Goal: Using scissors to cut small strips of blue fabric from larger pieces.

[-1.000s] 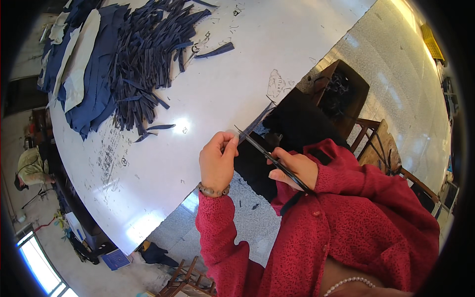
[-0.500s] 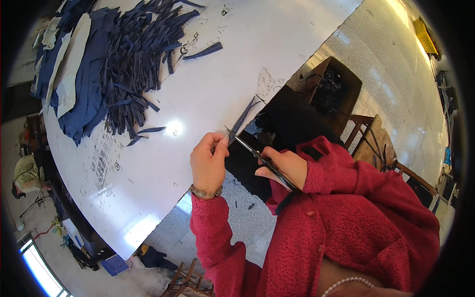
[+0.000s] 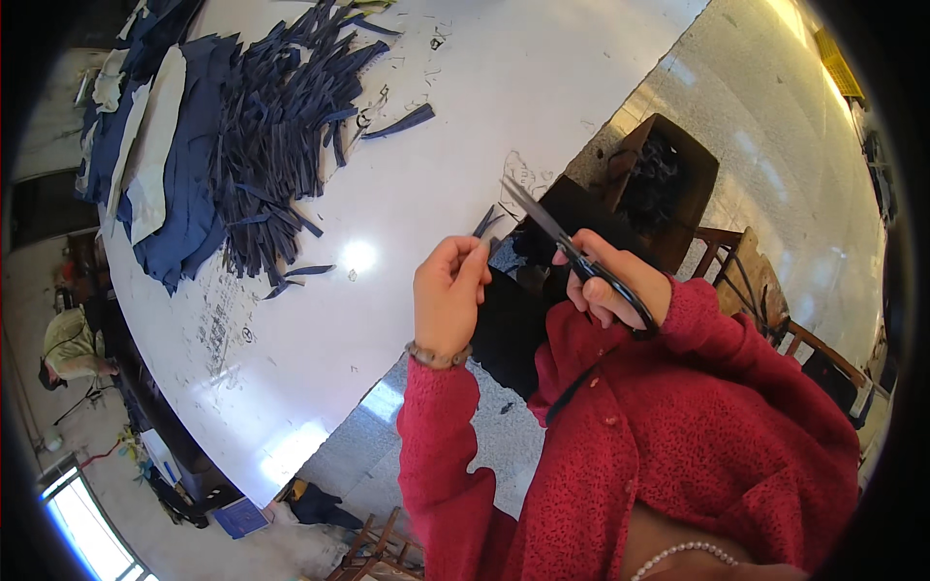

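Observation:
My left hand (image 3: 448, 295), over the white table's near edge, pinches a short dark fabric strip (image 3: 486, 222) between thumb and fingertips. The strip's narrow ends stick out past the fingers. To its right, my right hand (image 3: 618, 279) grips the black handles of a pair of scissors (image 3: 539, 215). Their long blades point up and left, close together, and lie apart from the strip. A heap of narrow navy strips (image 3: 291, 126) lies at the table's far left, beside wider navy fabric pieces (image 3: 197, 145) with a whitish piece (image 3: 160, 160) on top.
Beyond my right hand, a brown box (image 3: 699, 189) holds dark scraps. A wooden stool (image 3: 741, 276) stands on the speckled floor beside it. Black cloth (image 3: 509, 334) hangs below the table edge. Loose strips (image 3: 402, 123) lie on the white tabletop (image 3: 320, 358).
The scissors have swung away from the strip, up and to the right, with my right hand. My left hand has shifted right and slightly up; the strip beyond its fingers looks shorter.

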Demonstrator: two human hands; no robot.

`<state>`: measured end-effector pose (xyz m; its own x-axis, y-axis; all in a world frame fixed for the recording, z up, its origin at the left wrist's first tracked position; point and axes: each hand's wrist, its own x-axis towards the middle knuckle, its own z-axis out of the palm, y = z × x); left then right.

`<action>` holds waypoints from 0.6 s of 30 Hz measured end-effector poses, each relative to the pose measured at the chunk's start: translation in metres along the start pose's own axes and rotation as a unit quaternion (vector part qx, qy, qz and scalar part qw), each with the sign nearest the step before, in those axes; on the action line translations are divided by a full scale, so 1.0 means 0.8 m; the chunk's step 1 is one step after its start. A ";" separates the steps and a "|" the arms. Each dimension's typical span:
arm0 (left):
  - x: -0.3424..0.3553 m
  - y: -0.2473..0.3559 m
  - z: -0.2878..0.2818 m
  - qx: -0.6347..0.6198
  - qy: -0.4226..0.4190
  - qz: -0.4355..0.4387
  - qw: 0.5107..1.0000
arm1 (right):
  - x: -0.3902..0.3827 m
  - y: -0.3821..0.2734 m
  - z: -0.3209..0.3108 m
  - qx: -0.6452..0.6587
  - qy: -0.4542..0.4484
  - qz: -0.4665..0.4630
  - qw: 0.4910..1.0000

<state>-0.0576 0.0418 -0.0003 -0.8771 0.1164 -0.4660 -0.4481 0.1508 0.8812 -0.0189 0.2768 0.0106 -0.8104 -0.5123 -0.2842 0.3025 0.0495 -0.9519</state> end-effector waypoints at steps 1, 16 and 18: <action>0.018 0.004 -0.002 0.019 0.045 0.021 0.999 | -0.001 -0.001 -0.004 0.031 0.014 -0.002 0.999; -0.047 0.012 0.033 -0.068 0.032 0.041 0.996 | 0.047 -0.018 0.024 0.162 0.099 -0.010 0.982; -0.050 0.010 0.034 -0.072 0.034 0.040 0.996 | 0.046 -0.021 0.027 0.159 0.092 -0.009 0.983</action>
<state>-0.0215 0.0653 0.0232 -0.9188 0.0558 -0.3907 -0.3913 0.0015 0.9203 -0.0431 0.2389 0.0188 -0.8851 -0.3454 -0.3120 0.4055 -0.2429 -0.8813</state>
